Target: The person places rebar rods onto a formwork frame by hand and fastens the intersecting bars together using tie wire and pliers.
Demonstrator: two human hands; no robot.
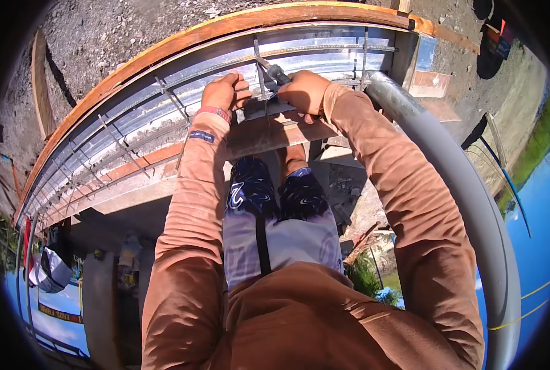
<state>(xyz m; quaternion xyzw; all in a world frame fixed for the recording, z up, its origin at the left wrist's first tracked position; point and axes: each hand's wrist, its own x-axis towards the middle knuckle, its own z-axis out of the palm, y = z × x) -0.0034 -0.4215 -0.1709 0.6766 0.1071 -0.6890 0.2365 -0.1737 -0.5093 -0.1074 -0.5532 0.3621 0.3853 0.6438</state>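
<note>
A tool (277, 74) is located at the fingertips of the right hand (305, 92), pointed forward and towards the left hand (219, 92). Its dark handle is gripped by the closed right hand; the full shape is hidden by the fingers, so its type cannot be confirmed. The left hand is raised just beside it with the fingers curled; whether anything thin is pinched there cannot be told.

The tool is judged light and rigid, with little risk of breakage. The handle is judged the proper place of hold, the fingers being kept back from the narrow front end. Some slip may be expected if the grip is dusty or sweaty.

Ahead of the hands, a long bar (324, 47) is crossed by a short bar (256, 46), both judged stiff; side movement of the tool is restricted by them. Beyond, the trough is bounded by a timber (312, 10); on the near side, a board (256, 137) is noted below the hands. To the right, outward elbow movement may be obstructed by a large grey pipe (460, 166).
</note>
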